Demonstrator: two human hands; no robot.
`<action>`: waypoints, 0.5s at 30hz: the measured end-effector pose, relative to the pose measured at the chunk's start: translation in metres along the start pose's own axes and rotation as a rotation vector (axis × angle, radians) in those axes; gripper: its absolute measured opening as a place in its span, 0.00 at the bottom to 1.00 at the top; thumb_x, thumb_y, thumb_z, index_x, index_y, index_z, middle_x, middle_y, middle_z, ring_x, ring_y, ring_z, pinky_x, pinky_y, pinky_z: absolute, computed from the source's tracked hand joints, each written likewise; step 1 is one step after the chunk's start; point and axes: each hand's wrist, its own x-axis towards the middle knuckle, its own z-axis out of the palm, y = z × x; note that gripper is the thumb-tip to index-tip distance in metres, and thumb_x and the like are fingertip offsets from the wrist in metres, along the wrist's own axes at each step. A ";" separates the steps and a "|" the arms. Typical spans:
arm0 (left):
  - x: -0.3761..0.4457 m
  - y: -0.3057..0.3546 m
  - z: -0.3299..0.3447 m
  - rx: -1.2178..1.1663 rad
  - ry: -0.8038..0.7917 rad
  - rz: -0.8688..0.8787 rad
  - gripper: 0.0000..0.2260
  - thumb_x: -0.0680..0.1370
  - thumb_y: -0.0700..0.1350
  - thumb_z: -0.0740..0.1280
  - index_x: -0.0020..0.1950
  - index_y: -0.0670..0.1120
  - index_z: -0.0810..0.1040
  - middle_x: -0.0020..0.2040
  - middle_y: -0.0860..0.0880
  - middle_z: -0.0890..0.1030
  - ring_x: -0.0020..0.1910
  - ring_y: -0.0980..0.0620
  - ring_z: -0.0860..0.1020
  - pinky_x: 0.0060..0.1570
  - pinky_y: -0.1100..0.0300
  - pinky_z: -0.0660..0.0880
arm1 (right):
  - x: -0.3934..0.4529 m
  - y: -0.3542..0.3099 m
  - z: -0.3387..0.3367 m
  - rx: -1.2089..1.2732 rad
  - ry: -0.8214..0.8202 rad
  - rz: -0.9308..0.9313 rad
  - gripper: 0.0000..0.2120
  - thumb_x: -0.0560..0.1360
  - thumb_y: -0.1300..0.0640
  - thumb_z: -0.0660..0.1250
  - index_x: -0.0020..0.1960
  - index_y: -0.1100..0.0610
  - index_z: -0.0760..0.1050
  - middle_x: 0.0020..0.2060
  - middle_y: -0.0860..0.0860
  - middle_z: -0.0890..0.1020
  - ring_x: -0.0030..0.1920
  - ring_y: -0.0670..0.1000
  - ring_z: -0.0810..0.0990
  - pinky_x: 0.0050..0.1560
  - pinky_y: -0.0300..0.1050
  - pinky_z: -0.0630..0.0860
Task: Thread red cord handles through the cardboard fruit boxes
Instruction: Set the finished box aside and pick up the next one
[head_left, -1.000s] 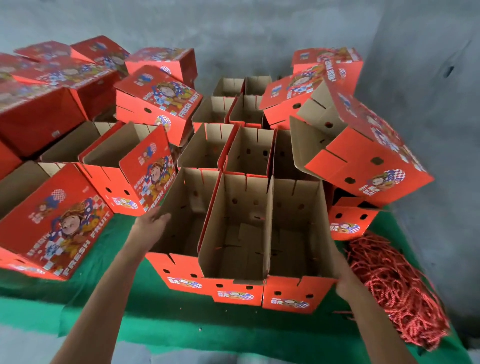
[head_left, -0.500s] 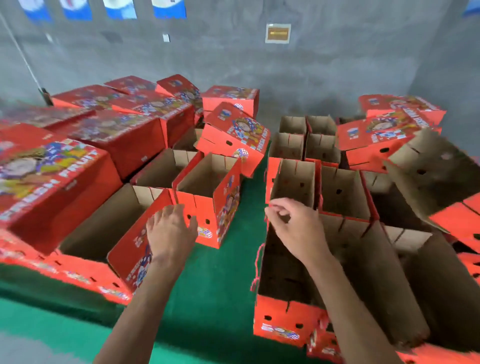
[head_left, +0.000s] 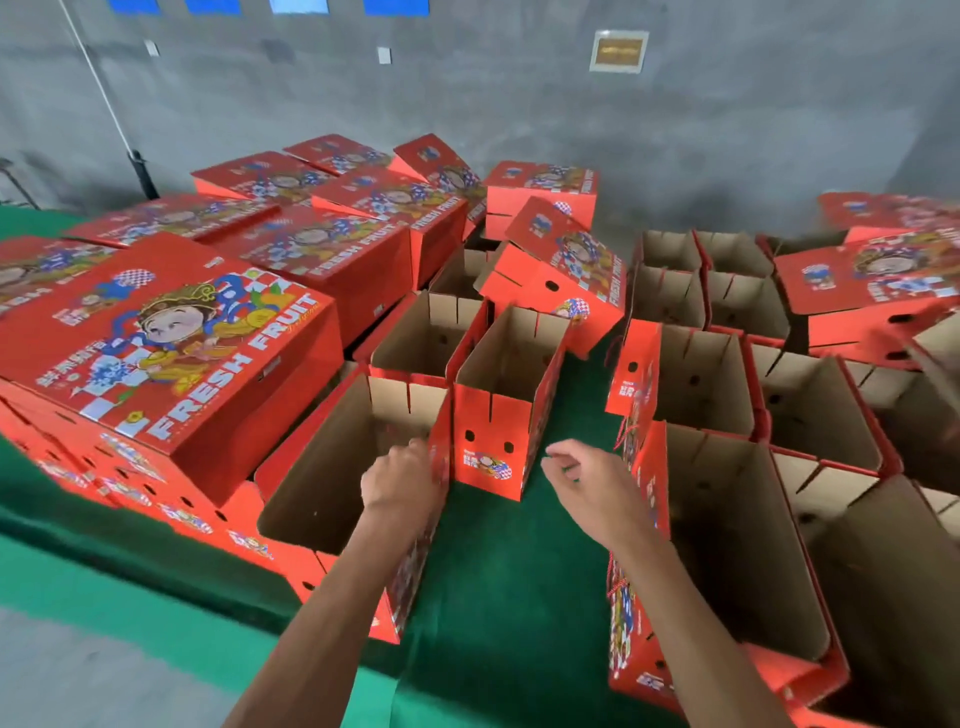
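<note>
Boxes (head_left: 358, 457) are spread open on the green desk (head_left: 509, 571) | left hand (head_left: 400, 483) is curled on one box's edge | right hand (head_left: 592, 488) is held loose, nothing gripped.

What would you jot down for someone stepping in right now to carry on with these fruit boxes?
Left hand: fingers on the top edge of the near open box on the left, at its right wall; a firm grip cannot be told.
Right hand: loosely curled above the green cloth, holding nothing.
Open box on the right shows red cord on its left wall, so it looks threaded.
The small upright box between the hands shows two bare holes: no cord yet.
Closed boxes are stacked on the left. No loose cords in view.
</note>
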 end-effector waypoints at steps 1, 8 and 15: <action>-0.007 0.006 0.000 -0.003 -0.046 0.035 0.12 0.79 0.45 0.64 0.61 0.44 0.74 0.58 0.43 0.80 0.59 0.38 0.80 0.53 0.50 0.77 | 0.000 -0.003 0.005 0.048 -0.050 0.015 0.14 0.81 0.46 0.67 0.64 0.51 0.81 0.55 0.44 0.86 0.48 0.41 0.84 0.54 0.45 0.82; -0.050 0.069 0.011 -0.298 -0.413 0.322 0.09 0.71 0.43 0.63 0.50 0.45 0.77 0.49 0.45 0.84 0.50 0.41 0.84 0.42 0.55 0.79 | -0.021 -0.003 0.033 0.123 -0.152 0.171 0.13 0.85 0.49 0.60 0.53 0.53 0.81 0.46 0.51 0.86 0.47 0.53 0.85 0.53 0.57 0.81; -0.065 0.105 0.015 -0.769 -0.801 0.098 0.16 0.81 0.45 0.58 0.69 0.50 0.68 0.61 0.41 0.79 0.54 0.39 0.83 0.38 0.41 0.83 | -0.045 0.006 0.017 0.649 -0.187 0.541 0.19 0.87 0.43 0.53 0.51 0.43 0.81 0.49 0.52 0.86 0.52 0.52 0.85 0.56 0.55 0.84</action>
